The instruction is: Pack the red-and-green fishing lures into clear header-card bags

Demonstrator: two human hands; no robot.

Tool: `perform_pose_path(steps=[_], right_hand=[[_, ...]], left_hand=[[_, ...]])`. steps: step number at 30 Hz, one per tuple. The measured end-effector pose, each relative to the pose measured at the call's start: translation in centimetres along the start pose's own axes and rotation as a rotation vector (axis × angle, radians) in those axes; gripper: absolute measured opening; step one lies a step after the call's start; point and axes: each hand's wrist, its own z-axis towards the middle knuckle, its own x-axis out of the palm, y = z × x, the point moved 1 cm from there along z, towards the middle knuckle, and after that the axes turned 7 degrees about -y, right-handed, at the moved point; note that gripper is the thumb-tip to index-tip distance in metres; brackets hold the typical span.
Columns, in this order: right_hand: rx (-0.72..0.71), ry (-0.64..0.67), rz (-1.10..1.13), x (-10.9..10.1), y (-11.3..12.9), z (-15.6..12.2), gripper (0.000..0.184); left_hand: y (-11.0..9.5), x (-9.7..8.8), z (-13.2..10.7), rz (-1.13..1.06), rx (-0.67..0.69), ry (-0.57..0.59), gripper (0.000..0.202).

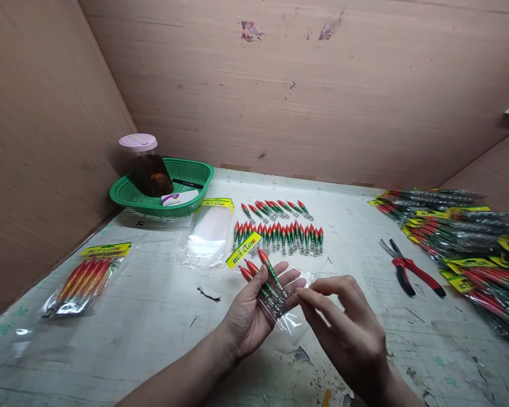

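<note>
My left hand (250,316) is palm up, its thumb closed over fishing lures (271,274) with red heads, green bodies and wire hooks. Under them lies a clear plastic bag (292,323) with a yellow BCT LURE header (243,250); whether the lures are inside it or on top, I cannot tell. My right hand (348,322) pinches at the bag's right edge, thumb and forefinger together near the hooks. Just beyond my hands, more red-and-green lures (286,237) lie in two rows on the table.
Flat empty bags (207,237) are stacked by a green basket (123,195) with a pink-lidded jar (138,142). A filled bag of red-and-gold lures (85,280) lies left. Red-handled pliers (411,271) and piled filled bags (445,226) are on the right. Wooden walls enclose the table.
</note>
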Motion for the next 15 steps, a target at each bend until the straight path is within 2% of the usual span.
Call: perform_pose_path(steps=[3,6,10,15], right_hand=[[0.065,0.03,0.06,-0.2,-0.3,0.6,0.02],[0.043,0.095,0.033,0.1,-0.3,0.6,0.019],[0.102,0.062,0.001,1.1,-0.2,0.0,0.023],[0.153,0.054,-0.029,1.2,0.1,-0.2,0.02]], left_hand=[[0.1,-0.1,0.0,-0.01,0.009,0.013,0.033],[0.3,-0.2,0.0,-0.037,0.033,0.052,0.031],[0.5,-0.3,-0.1,-0.036,0.043,0.084,0.031],[0.4,-0.2,-0.1,-0.017,0.063,0.046,0.033]])
